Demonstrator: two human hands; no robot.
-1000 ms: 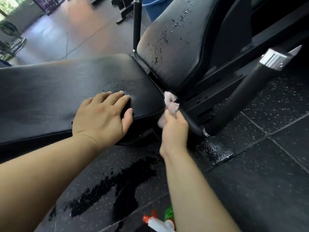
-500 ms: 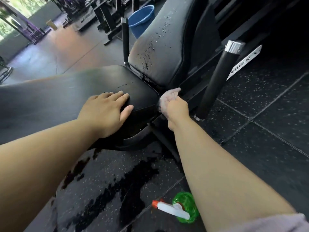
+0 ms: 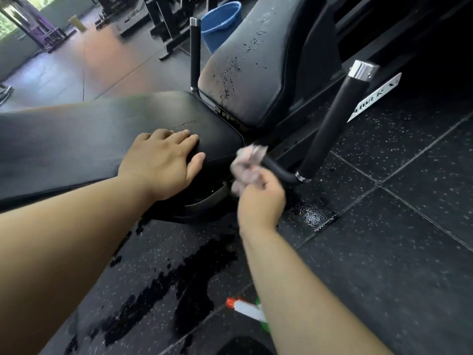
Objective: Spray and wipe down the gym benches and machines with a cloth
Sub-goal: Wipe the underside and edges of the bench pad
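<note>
A black padded seat [image 3: 89, 134] of a gym machine fills the left middle. My left hand [image 3: 161, 160] lies flat on its near right corner, fingers spread, holding nothing. Behind it rises the worn, cracked backrest [image 3: 253, 73]. My right hand [image 3: 261, 201] is shut on a crumpled pink cloth [image 3: 247, 162], which is pressed against the curved black bar [image 3: 279, 171] at the foot of the right handle [image 3: 332, 121]. A spray bottle [image 3: 248, 310] with a red nozzle and green body lies on the floor, partly hidden by my right forearm.
Dark wet patches [image 3: 174, 283] spread over the speckled black rubber floor below the seat. A blue bucket [image 3: 221, 25] stands behind the backrest. A second upright handle [image 3: 194, 55] stands at the seat's far side. More machines stand at the back.
My right hand has drawn back with the cloth from the gap beside the seat down to the bar at the handle's foot. My left hand has stayed on the seat.
</note>
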